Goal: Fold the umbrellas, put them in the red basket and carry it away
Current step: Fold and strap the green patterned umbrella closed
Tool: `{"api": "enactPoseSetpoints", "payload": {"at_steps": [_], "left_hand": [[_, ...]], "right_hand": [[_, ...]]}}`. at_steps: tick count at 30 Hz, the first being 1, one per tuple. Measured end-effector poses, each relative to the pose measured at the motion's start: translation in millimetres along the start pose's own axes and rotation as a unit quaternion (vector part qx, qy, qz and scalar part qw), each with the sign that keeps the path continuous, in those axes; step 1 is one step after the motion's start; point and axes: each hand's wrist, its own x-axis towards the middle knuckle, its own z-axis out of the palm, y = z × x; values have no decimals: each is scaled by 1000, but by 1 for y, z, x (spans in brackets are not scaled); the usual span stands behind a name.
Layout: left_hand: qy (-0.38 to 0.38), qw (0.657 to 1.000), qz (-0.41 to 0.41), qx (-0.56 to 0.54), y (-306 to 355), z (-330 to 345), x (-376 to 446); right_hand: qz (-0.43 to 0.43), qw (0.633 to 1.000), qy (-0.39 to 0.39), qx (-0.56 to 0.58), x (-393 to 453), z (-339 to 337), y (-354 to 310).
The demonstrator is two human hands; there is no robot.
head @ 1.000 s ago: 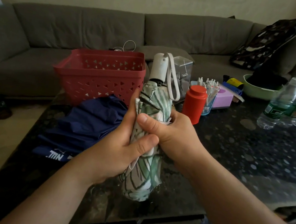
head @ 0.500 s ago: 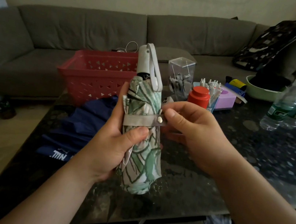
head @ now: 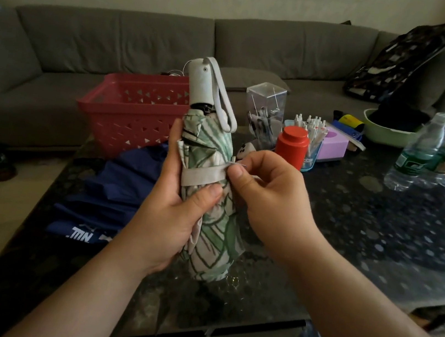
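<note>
While gripped, leaf-print fabric umbrella (head: pixel 208 195), grey strap (head: pixel 202 177)

dim indoor light, soft focus, wide-angle bending at edges

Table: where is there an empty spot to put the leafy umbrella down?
Bare tabletop lies right of the right hand, in front of the water bottles. The near edge below the green umbrella is bare too. It is crowded at the back by the red jar, and the blue umbrella fills the left.
</note>
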Motion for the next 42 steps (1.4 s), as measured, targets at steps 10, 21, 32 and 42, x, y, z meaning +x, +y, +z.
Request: {"api": "enactPoseSetpoints", "payload": {"at_steps": [10,21,32,42], "left_hand": [[49,997,12,63,-5,0,1],[7,997,20,73,-2,-1,-1],[28,995,-3,97,-14,7,0],[-8,997,-63,35,-19,15,-2]], "right_hand": [[2,1000,4,-28,5,5,5],[132,982,-28,136,4,4,-3],[-87,958,-57,-265,4,-2,-12],[-56,972,-67,-220,19,-2,-12]]}}
